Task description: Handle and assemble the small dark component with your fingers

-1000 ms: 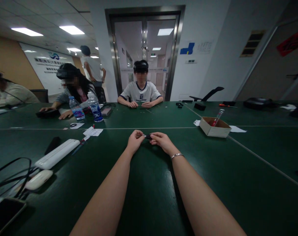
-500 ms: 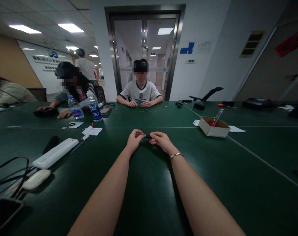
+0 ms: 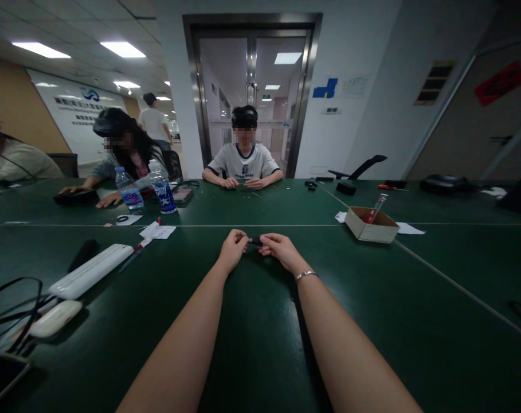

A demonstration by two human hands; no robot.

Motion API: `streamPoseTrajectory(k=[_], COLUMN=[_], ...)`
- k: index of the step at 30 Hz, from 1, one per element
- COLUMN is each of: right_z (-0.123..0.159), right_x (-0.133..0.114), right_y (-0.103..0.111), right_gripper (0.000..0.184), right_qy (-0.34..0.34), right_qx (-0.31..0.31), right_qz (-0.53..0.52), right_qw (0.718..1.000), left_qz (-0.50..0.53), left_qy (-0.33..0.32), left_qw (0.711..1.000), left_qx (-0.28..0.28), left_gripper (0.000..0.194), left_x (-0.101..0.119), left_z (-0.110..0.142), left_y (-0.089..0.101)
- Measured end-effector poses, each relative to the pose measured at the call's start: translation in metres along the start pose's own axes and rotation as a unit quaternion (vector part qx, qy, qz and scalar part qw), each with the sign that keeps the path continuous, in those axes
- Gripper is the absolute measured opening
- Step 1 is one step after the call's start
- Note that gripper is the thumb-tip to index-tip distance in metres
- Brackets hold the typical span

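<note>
Between my two hands, just over the green table (image 3: pixel 260 321), is a small black piece with a silvery end (image 3: pixel 254 241). Its exact kind is too small to tell. My left hand (image 3: pixel 233 250) is closed, with thumb and fingertips pinching the silvery end on the left. On the other side my right hand (image 3: pixel 281 250), a silver bangle at its wrist, grips the dark end between thumb and fingers. Fingers hide part of the piece at both ends.
A cardboard box (image 3: pixel 372 232) holding a clear tube (image 3: pixel 377 207) stands at the right. To the left lie a long white case (image 3: pixel 92 269), an off-white rounded case (image 3: pixel 56 318), cords and paper slips (image 3: pixel 157 230). Two bottles (image 3: pixel 161 192) stand farther back. A person (image 3: pixel 243 158) sits opposite.
The whole view has shifted slightly. Both hands keep their hold on the small black piece, and a little more of its silvery part seems to show. A person walking in the background has turned.
</note>
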State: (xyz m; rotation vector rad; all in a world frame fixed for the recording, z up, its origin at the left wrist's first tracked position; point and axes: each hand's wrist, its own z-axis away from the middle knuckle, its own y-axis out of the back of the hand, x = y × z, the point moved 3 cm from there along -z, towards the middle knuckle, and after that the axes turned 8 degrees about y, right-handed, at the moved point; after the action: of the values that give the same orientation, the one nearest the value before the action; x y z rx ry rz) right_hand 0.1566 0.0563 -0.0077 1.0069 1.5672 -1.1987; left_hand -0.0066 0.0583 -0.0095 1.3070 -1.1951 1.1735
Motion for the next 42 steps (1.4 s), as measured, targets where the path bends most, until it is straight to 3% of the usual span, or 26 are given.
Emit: streamPoseTrajectory(k=[17,23,30,34,42], right_z=[0.0003,0.0015,0.0012,-0.0005,-0.0023], right_x=[-0.0012,-0.0017,0.001,0.0041,0.0043], right_y=[-0.0011,-0.0012,0.0013,0.0022,-0.0006], right_gripper=[0.011,0.011,0.013,0.013,0.006], right_qy=[-0.003,0.001,0.009,0.01,0.011], right_qx=[0.004,0.017,0.011,0.01,-0.004], right_qz=[0.005,0.014,0.025,0.034,0.06], right_qw=[1.0,1.0,1.0,0.999,0.998], left_qz=[-0.002,-0.032,-0.041,-0.039,-0.052], left_qy=[-0.004,-0.011,-0.016,0.006,-0.011], left_qw=[1.0,0.999,0.999,0.998,0.997], left_qx=[0.012,-0.031,-0.017,-0.041,-0.047], left_gripper=[0.016,0.025,0.02,0.022,0.021], left_x=[0.0006,-0.0051,-0.0068,-0.0048,-0.0063], left_z=[-0.0022,-0.0007,-0.0002,0.0022,0.0029], left_y=[0.0028,-0.0011,-0.0004,-0.0035,-0.004])
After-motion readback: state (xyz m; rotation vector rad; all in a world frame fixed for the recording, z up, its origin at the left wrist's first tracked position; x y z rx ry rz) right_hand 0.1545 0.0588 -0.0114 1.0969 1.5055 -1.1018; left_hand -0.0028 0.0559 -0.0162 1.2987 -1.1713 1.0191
